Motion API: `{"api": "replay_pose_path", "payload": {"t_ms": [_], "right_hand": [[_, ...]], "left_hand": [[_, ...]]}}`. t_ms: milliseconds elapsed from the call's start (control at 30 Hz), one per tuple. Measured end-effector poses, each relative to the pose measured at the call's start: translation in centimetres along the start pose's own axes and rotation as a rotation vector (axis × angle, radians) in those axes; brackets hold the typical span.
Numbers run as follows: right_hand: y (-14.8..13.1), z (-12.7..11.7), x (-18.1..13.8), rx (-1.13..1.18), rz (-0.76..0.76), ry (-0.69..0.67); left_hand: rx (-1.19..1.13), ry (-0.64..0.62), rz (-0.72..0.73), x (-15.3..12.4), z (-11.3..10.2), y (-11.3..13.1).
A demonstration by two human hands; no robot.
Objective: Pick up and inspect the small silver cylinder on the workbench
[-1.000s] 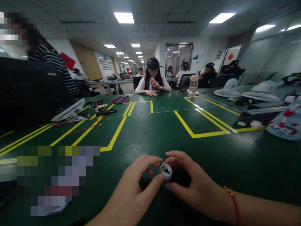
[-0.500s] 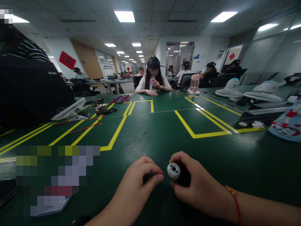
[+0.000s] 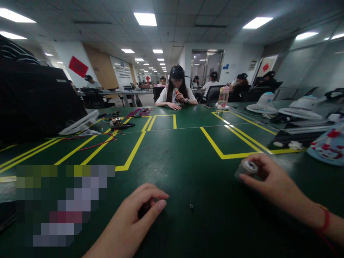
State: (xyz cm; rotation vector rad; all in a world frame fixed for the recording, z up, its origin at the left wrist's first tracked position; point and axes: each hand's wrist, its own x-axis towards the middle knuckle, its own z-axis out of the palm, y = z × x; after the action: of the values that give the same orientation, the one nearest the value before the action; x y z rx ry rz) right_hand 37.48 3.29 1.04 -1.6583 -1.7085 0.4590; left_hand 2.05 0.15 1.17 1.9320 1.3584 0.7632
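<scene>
My right hand (image 3: 271, 181) holds a small silver, round motor-like part (image 3: 248, 167) in its fingers, out to the right above the green table (image 3: 174, 150). My left hand (image 3: 139, 211) rests on the table near the front edge, fingers curled over a small dark piece (image 3: 143, 209) that is mostly hidden. A tiny dark round part (image 3: 191, 206) lies loose on the table between the two hands.
Yellow tape lines (image 3: 134, 148) mark boxes on the table. Red wires and small parts (image 3: 107, 130) lie at the left by a white fan grille (image 3: 79, 125). Fan parts (image 3: 298, 107) and a patterned bag (image 3: 328, 143) sit at the right. A person (image 3: 176, 89) sits across the table beside a bottle (image 3: 222, 98).
My right hand has carried the silver part from the middle to the right. The left hand has stayed low with fingers curled. A tiny dark part now lies where the hands met.
</scene>
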Motion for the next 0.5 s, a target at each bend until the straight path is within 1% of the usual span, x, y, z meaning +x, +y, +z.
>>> {"api": "replay_pose_path", "payload": {"t_ms": [33,100,167,233,267,300,333,400,433,467,500], "right_hand": [[1.9,-1.7,0.5,-0.071,0.063,0.088],[5.7,-5.0,1.2,-0.235,0.164,0.179],[8.8,-7.6,1.7,-0.375,0.254,0.231],[10.7,-9.1,2.0,-0.435,0.301,0.228],[11.1,-9.3,2.1,-0.466,0.298,0.241],[10.9,-9.2,2.1,-0.518,0.267,0.267],[10.3,-8.7,2.0,-0.594,0.208,0.321],[7.7,-6.8,1.5,-0.734,0.016,0.443],[5.9,-5.4,1.0,-0.738,-0.110,0.446],[3.9,-3.8,0.5,-0.688,-0.239,0.386],[1.7,-2.1,-0.1,-0.571,-0.368,0.259]], "left_hand": [[0.004,0.007,-0.037,-0.4,-0.6,-0.4],[0.009,0.021,-0.080,-1.0,-1.3,-1.0],[0.001,0.028,-0.107,-1.2,-1.6,-1.4],[-0.013,0.028,-0.117,-1.2,-1.5,-1.6],[-0.019,0.027,-0.121,-1.2,-1.4,-1.6],[-0.025,0.032,-0.126,-1.2,-1.3,-1.7],[-0.029,0.036,-0.130,-1.2,-1.2,-1.7],[-0.029,0.042,-0.129,-1.2,-1.2,-1.7],[-0.025,0.045,-0.124,-1.3,-1.1,-1.8],[-0.018,0.046,-0.119,-1.3,-1.1,-1.8],[-0.007,0.043,-0.112,-1.3,-1.2,-1.9]]}}
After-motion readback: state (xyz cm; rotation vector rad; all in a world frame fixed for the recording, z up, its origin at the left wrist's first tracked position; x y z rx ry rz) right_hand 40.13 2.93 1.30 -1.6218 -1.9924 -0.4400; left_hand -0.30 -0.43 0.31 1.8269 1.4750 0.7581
